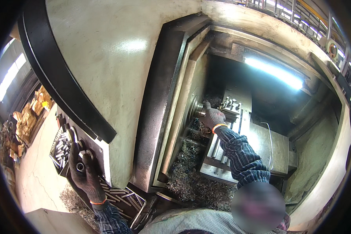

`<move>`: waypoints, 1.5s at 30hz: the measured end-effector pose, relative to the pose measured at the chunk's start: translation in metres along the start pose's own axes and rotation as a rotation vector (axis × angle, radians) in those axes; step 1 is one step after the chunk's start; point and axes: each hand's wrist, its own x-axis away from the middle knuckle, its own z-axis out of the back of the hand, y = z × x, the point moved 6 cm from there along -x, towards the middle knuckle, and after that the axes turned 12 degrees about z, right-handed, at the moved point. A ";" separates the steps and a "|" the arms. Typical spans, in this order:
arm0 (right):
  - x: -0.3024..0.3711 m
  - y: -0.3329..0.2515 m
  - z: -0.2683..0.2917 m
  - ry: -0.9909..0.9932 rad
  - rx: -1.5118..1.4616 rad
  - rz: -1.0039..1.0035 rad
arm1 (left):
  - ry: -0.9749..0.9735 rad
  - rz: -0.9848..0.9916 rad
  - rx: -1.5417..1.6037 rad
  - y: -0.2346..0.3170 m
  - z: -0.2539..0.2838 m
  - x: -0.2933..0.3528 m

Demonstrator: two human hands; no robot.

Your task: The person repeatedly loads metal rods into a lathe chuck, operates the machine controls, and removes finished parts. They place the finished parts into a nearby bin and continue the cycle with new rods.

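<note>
My left hand (87, 177), in a dark knit glove with an orange cuff edge, is closed round a small hollow metal piece (80, 167) whose round end faces up. It is beside a bin of short metal rods (61, 150). My right hand (213, 117), in a grey glove, reaches inside the lathe and closes at the front of the round chuck (195, 109). What its fingers grip there is hidden. Just right of that hand is a tool block with several bolts (232, 104).
Metal shavings (189, 171) are heaped below the chuck. A tray of longer rods (124, 199) stands between my left arm and the machine. A bright lamp (275, 73) lights the enclosure. The dark door frame (160, 101) borders the opening's left side.
</note>
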 end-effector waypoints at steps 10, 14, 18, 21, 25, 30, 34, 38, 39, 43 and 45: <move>-0.027 0.051 -0.004 0.115 0.413 0.189 | 0.029 -0.287 -0.567 0.007 0.006 0.021; -0.049 0.068 -0.006 -0.033 0.695 0.217 | -0.069 -0.222 -0.400 -0.003 0.008 0.017; -0.052 0.065 -0.013 -0.087 0.741 0.301 | -0.041 -0.295 -0.486 -0.002 0.006 0.016; -0.029 0.046 0.001 0.166 0.392 0.482 | -0.028 -0.372 -0.494 0.008 0.002 0.017; 0.007 0.013 0.019 0.364 0.193 0.480 | 0.153 -0.399 -0.670 0.023 -0.004 0.021; 0.084 -0.015 0.033 0.381 -0.140 0.534 | 0.085 -0.231 -0.486 0.031 0.011 0.040; 0.127 -0.042 0.047 0.532 -0.381 0.617 | 0.054 -0.257 -0.406 0.040 0.061 0.074; 0.178 -0.108 0.045 0.541 -0.745 0.720 | -0.071 -0.179 -0.369 0.036 0.132 0.115; 0.197 -0.134 0.039 0.515 -0.784 0.754 | -0.100 -0.086 -0.209 0.036 0.150 0.130; 0.283 -0.276 0.000 0.241 -0.733 1.187 | -0.037 0.098 -0.386 0.044 0.225 0.192; 0.342 -0.362 -0.045 0.034 -0.806 1.478 | -0.015 0.177 -0.311 0.047 0.274 0.216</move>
